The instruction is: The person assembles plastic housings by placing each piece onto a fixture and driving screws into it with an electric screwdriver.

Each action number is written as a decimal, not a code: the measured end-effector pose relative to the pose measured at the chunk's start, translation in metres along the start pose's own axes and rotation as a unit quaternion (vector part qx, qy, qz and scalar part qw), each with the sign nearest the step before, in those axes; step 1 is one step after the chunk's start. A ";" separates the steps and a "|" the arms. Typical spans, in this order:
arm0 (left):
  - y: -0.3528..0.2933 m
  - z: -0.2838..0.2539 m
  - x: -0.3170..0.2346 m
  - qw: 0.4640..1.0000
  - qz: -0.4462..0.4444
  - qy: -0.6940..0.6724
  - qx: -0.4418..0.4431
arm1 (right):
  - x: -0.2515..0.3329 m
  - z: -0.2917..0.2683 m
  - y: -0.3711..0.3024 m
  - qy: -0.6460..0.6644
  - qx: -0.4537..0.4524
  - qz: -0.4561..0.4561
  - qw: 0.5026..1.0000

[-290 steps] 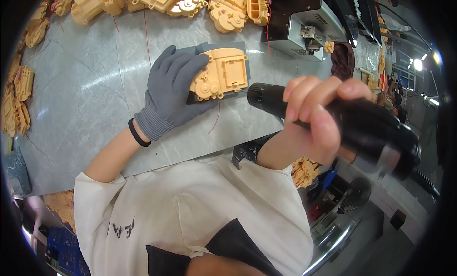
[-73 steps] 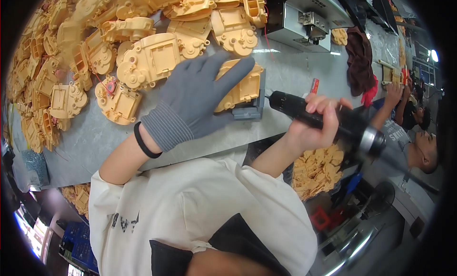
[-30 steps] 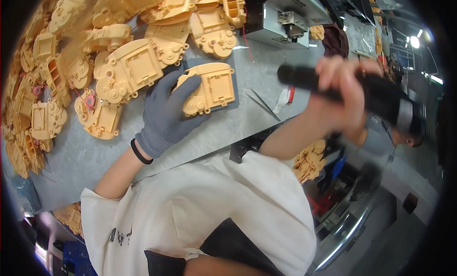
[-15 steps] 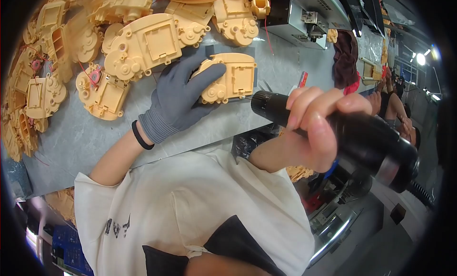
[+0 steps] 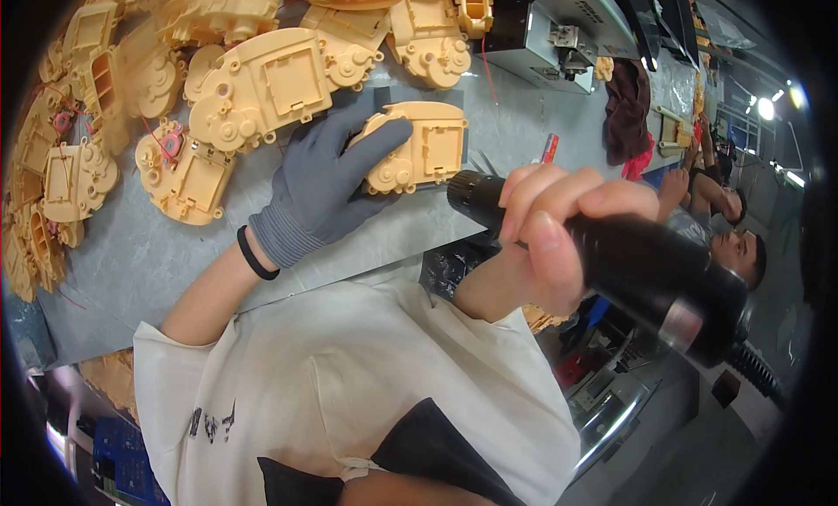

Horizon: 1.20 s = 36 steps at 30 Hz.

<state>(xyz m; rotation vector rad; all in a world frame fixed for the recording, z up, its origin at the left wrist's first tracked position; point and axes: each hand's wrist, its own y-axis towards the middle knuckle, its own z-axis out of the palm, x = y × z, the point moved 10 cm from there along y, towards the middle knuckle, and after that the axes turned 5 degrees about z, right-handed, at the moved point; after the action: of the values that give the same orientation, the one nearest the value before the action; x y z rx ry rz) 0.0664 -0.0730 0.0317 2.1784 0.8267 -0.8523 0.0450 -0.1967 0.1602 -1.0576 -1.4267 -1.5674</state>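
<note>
My left hand (image 5: 327, 174), in a grey knit glove, grips a cream plastic housing (image 5: 429, 148) with a rectangular recess and round bosses. The housing is held over a dark pad on the grey table. My bare right hand (image 5: 567, 218) wraps round a black electric screwdriver (image 5: 650, 261) with a ribbed collar and a cord at its back end. The tool's front end points at the housing's lower right corner. Its bit is hard to make out, so I cannot tell whether it touches.
Many similar cream housings (image 5: 262, 87) pile up at the left and back, some with red wires. A metal-fronted machine (image 5: 559, 48) stands at the back right, near a dark red cloth (image 5: 627, 104) and a red marker-like stick (image 5: 549, 148). A co-worker (image 5: 729, 218) is at the far right.
The screwdriver in my right hand has shifted slightly left and down, its collar closer to the housing. My left hand and the housing stay nearly in place.
</note>
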 end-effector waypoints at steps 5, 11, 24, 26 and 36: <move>0.000 0.001 0.002 1.000 0.016 0.000 0.024 | -0.003 -0.019 0.004 0.063 0.009 0.014 0.998; -0.001 0.005 0.001 0.999 0.001 -0.013 0.042 | 0.021 -0.146 0.077 -0.015 -0.280 -0.128 0.951; 0.005 0.000 -0.004 0.999 0.031 -0.023 0.016 | 0.026 -0.003 0.014 0.077 0.085 -0.017 0.993; 0.003 0.002 0.004 1.000 0.017 -0.020 0.015 | 0.028 0.024 0.007 0.073 0.126 -0.019 0.989; 0.003 0.000 0.002 0.999 0.031 -0.012 -0.007 | 0.013 0.018 0.000 0.098 0.089 -0.007 0.991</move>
<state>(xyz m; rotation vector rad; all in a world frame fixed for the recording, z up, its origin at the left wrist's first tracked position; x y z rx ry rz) 0.0700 -0.0743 0.0306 2.1659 0.7466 -0.8383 0.0416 -0.1791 0.1725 -0.7699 -1.4113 -1.4786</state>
